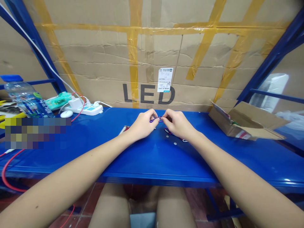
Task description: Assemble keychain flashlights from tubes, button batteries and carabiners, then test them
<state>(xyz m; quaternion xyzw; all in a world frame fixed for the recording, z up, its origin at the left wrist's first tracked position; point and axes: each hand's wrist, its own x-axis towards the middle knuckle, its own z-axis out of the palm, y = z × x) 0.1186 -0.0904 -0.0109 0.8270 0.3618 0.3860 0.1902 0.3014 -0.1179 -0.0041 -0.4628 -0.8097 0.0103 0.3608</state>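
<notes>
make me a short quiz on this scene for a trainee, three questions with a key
1. True or false: the fingers of the left hand and right hand meet at one small item.
2. Which is nearest the open cardboard box? a) the blue-capped bottle b) the right hand c) the white power strip
3. What do the black letters on the large cardboard spell?

Key: 1 true; 2 b; 3 LED.

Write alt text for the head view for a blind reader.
Left hand and right hand pinch a small purple item at a blue table; an open cardboard box sits at right, a bottle and white power strip at left.
</notes>
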